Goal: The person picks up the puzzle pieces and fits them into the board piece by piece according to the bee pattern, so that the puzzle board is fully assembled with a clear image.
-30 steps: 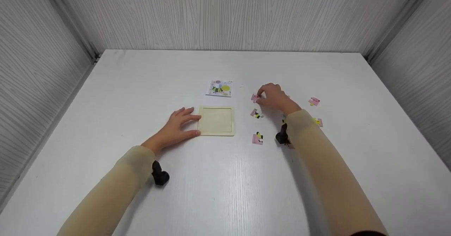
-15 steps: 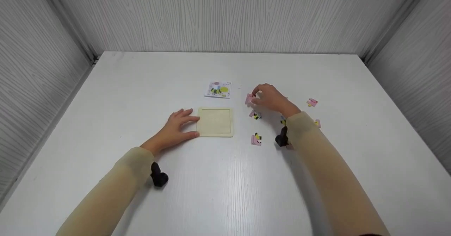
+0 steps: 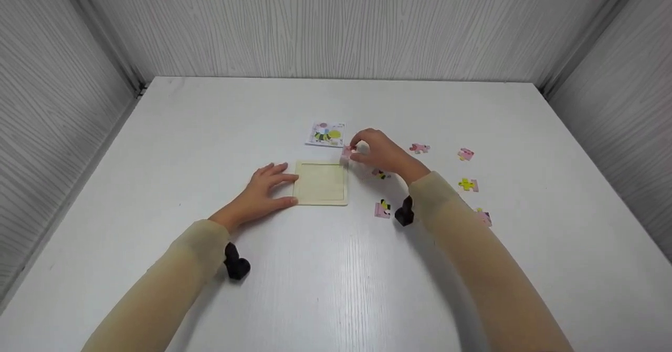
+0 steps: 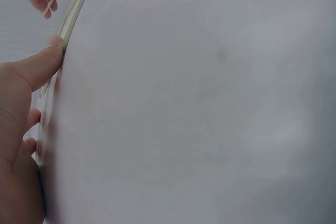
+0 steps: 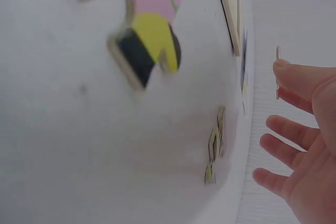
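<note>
My right hand (image 3: 379, 155) pinches a pink puzzle piece (image 3: 346, 154) between thumb and fingertips, raised over the back right corner of the square wooden puzzle tray (image 3: 320, 203). In the right wrist view the held puzzle piece (image 5: 277, 94) is seen edge-on, with the other fingers spread apart. My left hand (image 3: 260, 192) lies left of the tray, its thumb (image 4: 44, 66) and a fingertip touching the tray's left side. The tray's recess is bare wood. Partly beneath the right hand lies a piece with a bee pattern (image 3: 381, 174).
A bee picture card (image 3: 325, 134) lies behind the tray. Nearer me is a pink and yellow piece (image 3: 382, 208). To the right lie several more pieces, among them a pink one (image 3: 419, 148) and a yellow one (image 3: 468, 185). The right sleeve overlaps some pieces. Grey panels enclose the table.
My right hand has lifted the pink puzzle piece from the table and carried it left to the tray's corner, uncovering pieces on the right. The left hand has stayed at the tray.
</note>
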The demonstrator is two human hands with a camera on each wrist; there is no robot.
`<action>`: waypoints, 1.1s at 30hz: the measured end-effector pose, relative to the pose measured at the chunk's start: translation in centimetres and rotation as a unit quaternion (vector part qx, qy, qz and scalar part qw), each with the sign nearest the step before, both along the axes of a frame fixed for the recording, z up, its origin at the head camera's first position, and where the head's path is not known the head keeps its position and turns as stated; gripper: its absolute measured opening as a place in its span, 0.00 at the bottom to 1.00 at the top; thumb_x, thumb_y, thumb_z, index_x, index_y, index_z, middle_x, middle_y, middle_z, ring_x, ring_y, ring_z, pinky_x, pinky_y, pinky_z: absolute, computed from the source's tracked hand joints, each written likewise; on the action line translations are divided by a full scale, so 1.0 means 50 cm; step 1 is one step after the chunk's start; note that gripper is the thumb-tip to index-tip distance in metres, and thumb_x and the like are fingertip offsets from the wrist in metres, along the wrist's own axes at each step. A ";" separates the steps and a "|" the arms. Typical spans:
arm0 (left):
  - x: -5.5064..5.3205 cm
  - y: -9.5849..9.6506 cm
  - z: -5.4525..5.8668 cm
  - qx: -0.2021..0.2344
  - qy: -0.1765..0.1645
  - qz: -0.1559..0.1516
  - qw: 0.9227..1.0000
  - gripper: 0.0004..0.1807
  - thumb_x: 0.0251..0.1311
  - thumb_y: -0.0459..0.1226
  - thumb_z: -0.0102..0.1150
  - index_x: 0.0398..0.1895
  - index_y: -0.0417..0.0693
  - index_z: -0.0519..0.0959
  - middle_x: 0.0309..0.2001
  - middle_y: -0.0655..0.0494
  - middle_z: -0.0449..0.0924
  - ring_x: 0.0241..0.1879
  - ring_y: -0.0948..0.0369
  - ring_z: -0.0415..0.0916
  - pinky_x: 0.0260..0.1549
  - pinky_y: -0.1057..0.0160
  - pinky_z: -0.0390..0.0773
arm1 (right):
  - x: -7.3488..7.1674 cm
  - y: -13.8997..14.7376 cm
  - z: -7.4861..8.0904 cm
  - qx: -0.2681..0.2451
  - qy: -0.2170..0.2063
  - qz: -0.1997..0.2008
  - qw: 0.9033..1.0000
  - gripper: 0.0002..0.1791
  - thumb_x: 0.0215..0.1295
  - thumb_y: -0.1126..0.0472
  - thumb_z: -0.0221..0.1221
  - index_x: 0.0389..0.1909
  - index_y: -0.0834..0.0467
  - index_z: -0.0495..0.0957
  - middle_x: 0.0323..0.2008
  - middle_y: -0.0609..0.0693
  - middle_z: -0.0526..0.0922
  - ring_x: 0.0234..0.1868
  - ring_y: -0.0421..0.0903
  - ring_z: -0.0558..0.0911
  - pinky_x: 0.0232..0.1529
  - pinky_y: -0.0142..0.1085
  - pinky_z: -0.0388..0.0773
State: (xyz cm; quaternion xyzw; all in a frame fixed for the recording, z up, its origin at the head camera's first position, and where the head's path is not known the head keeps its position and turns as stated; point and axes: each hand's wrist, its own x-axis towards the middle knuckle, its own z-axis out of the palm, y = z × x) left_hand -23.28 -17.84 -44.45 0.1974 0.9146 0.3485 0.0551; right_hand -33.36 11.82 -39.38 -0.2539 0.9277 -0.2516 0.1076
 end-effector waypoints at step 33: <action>0.000 -0.004 -0.007 -0.003 0.028 0.008 1.000 0.30 0.56 0.53 0.61 0.61 0.52 0.72 0.70 0.48 0.54 0.70 0.47 0.41 0.65 0.44 0.34 | 0.044 -0.164 -0.029 0.045 0.001 0.056 0.997 0.16 0.64 0.52 0.58 0.48 0.56 0.76 0.49 0.49 0.75 0.51 0.44 0.71 0.54 0.37 0.68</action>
